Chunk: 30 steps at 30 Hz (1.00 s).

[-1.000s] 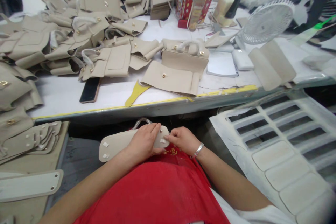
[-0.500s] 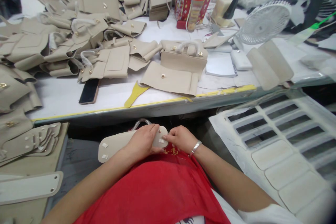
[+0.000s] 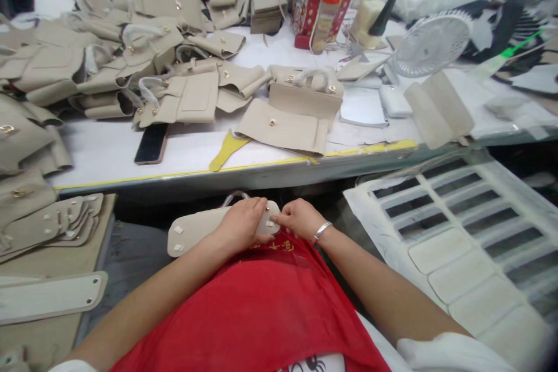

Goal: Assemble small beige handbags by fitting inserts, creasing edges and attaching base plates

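A long beige leather panel with rounded ends and small white tabs lies across my lap, below the table edge. My left hand is closed over its right half and grips it. My right hand, with a silver bracelet at the wrist, pinches a small white tab at the panel's right end, fingers together. A clear loop sticks out behind the panel. Red cloth covers my lap.
The white table holds heaps of beige bag parts, a phone, a yellow tool, a half-made bag, a red gift bag and a fan. Stacked panels lie left; a white slotted tray stands right.
The view has shifted slightly; both hands and the panel sit a little higher in frame. My right fingers stay pinched at the panel's right end.
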Available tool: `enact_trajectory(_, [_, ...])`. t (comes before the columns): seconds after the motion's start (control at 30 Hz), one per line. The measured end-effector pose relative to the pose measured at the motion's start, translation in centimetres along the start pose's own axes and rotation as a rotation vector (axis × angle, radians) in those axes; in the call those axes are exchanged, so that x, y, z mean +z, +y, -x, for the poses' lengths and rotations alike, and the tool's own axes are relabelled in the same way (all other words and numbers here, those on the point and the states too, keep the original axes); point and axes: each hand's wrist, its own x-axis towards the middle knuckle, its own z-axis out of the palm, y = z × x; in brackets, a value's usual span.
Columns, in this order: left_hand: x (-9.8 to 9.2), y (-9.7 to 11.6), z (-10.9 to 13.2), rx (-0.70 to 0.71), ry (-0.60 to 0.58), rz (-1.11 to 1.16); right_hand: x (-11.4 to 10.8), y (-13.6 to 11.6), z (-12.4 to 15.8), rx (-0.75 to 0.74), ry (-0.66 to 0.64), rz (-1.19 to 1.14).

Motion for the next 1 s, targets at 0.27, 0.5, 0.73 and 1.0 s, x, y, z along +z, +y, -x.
enact_trajectory(0.27, [0.0,-0.1,0.1,-0.016,0.006,0.001,-0.4,-0.9,0.2,0.009,0.009,0.091])
enact_trajectory(0.5, [0.1,-0.3,0.3,-0.027,0.027,0.032,-0.3,-1.8,0.5,0.036,-0.005,0.134])
enact_trajectory(0.73, [-0.6,-1.7,2.3,-0.019,0.107,0.181,-0.2,-1.8,0.2,0.061,-0.03,0.082])
enact_trajectory(1.0, [-1.9,-11.5,14.9,-0.85,0.454,0.563,0.4,-1.8,0.4,0.077,-0.041,0.06])
